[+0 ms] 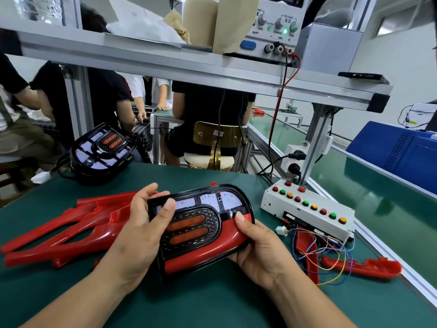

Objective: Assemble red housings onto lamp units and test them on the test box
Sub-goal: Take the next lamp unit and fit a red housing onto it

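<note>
A black lamp unit with two orange strips and small red lit dots sits between both hands above the green table. A red housing lies along its lower edge. My left hand grips the unit's left end, thumb on its face. My right hand grips the right lower edge, thumb on the red housing. The white test box with red, green and yellow buttons stands to the right, its coloured wires trailing on the table.
Several loose red housings lie at left and one more red housing at right. A stack of lamp units stands at the table's far left. A power supply sits on the shelf above. People sit beyond the table.
</note>
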Tool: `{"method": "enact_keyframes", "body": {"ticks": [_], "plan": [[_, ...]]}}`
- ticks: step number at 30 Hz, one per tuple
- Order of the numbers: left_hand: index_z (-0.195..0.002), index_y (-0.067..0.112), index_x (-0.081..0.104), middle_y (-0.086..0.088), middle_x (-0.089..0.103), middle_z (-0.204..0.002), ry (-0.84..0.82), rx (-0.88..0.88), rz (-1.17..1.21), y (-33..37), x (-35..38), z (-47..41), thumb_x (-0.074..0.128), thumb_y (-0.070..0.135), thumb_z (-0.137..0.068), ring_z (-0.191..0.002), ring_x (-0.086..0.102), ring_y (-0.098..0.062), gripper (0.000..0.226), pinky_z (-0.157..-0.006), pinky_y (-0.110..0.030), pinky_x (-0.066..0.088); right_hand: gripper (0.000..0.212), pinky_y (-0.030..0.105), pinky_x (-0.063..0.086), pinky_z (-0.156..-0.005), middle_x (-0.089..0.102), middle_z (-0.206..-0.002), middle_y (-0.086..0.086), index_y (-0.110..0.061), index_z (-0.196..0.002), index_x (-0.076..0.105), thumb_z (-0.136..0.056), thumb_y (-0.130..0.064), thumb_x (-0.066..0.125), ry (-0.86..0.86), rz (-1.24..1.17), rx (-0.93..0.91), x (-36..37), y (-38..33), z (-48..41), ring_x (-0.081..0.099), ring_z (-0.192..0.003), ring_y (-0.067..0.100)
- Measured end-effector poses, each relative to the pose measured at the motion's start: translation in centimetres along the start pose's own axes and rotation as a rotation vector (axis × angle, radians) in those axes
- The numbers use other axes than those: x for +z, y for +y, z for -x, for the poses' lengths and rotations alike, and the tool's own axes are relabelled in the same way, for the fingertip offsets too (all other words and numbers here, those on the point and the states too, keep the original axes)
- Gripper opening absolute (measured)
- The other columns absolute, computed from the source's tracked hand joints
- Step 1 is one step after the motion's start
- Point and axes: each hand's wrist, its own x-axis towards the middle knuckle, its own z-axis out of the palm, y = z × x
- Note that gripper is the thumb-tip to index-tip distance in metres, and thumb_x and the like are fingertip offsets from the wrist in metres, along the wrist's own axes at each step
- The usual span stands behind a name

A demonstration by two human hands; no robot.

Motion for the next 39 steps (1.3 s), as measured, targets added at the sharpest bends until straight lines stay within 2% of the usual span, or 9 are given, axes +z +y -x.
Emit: {"method": "enact_keyframes", "body": {"ticks": [2,4,7,9,14,20,30,34,39], "plan": [[-0.149,0.040,0.025,0.012,0.043,-0.145,0.012,0.004,-0.237,-0.3,-0.2,0.1,0.069,0.074,-0.062,-0.129,0.047,-0.007,0.103,-0.105,-0.031,0.040,0.044,0.046,0.060,-0.071,0.070,-0.107,0.024,0.004,-0.115,0.063,-0.077,-0.018,0.068,0.033,-0.073,-0.028,0.1,-0.3,0.0,0.071,-0.087,0.033],[-0.143,0.044,0.036,0.017,0.048,-0.140,-0.051,-0.015,-0.391,-0.9,0.1,0.6,0.064,0.086,-0.057,-0.128,0.047,-0.007,0.100,-0.111,-0.040,0.037,0.047,0.043,0.060,-0.069,0.069,-0.112,0.025,0.004,-0.119,0.060,-0.079,-0.019,0.067,0.027,-0.172,-0.062,0.2,-0.5,-0.1,0.071,-0.093,0.035],[-0.125,0.042,0.055,0.009,0.069,-0.116,-0.112,-0.092,-0.163,-1.5,0.9,1.1,0.070,0.066,-0.064,-0.098,0.069,-0.012,0.067,-0.087,-0.031,0.057,0.051,0.044,0.059,-0.072,0.065,-0.120,0.025,-0.001,-0.130,0.054,-0.082,-0.015,0.064,-0.006,-0.164,-0.116,0.3,-0.8,0.0,0.069,-0.100,0.037],[-0.119,0.035,0.062,0.005,0.072,-0.112,-0.144,-0.114,-0.022,-1.5,0.8,0.8,0.072,0.051,-0.066,-0.096,0.071,-0.013,0.056,-0.076,-0.026,0.058,0.050,0.045,0.059,-0.071,0.065,-0.121,0.024,-0.007,-0.130,0.053,-0.081,-0.009,0.064,-0.028,-0.122,-0.125,0.2,-0.9,0.1,0.069,-0.099,0.037],[-0.109,0.036,0.070,-0.001,0.073,-0.112,-0.140,-0.148,0.116,-1.1,0.5,0.4,0.073,0.041,-0.067,-0.094,0.073,-0.021,0.043,-0.072,-0.029,0.059,0.049,0.054,0.059,-0.074,0.067,-0.116,0.024,-0.007,-0.125,0.055,-0.077,-0.004,0.065,-0.024,-0.068,-0.114,0.2,-1.0,0.3,0.069,-0.094,0.037],[-0.122,0.034,0.061,-0.001,0.073,-0.112,-0.124,-0.166,0.158,-1.2,0.1,0.2,0.069,0.024,-0.072,-0.092,0.073,-0.020,0.052,-0.067,-0.027,0.058,0.050,0.055,0.057,-0.080,0.065,-0.119,0.027,-0.003,-0.127,0.051,-0.079,0.000,0.064,-0.056,-0.063,-0.119,0.3,-0.8,0.5,0.068,-0.095,0.038],[-0.118,0.034,0.067,-0.001,0.070,-0.121,-0.227,-0.171,0.095,-1.0,-0.6,-0.1,0.063,0.026,-0.079,-0.107,0.069,-0.020,0.040,-0.074,-0.026,0.058,0.057,0.052,0.056,-0.085,0.065,-0.119,0.026,-0.001,-0.129,0.050,-0.074,0.000,0.065,-0.047,-0.044,-0.107,0.2,-1.1,0.6,0.069,-0.094,0.035],[-0.115,0.038,0.067,0.002,0.070,-0.121,-0.226,-0.161,0.081,-1.0,-0.7,-0.1,0.066,0.032,-0.076,-0.108,0.068,-0.018,0.039,-0.074,-0.026,0.058,0.051,0.047,0.060,-0.077,0.068,-0.114,0.024,-0.005,-0.121,0.055,-0.072,0.000,0.066,-0.042,-0.035,-0.106,0.5,-0.9,0.6,0.071,-0.090,0.033],[-0.125,0.032,0.061,0.001,0.070,-0.120,-0.185,-0.158,0.075,-1.3,-0.6,-0.1,0.066,0.026,-0.078,-0.107,0.069,-0.018,0.047,-0.074,-0.027,0.058,0.042,0.049,0.058,-0.079,0.070,-0.110,0.023,-0.008,-0.112,0.059,-0.072,0.000,0.066,-0.029,-0.051,-0.088,0.6,-0.7,0.5,0.071,-0.087,0.033]]}}
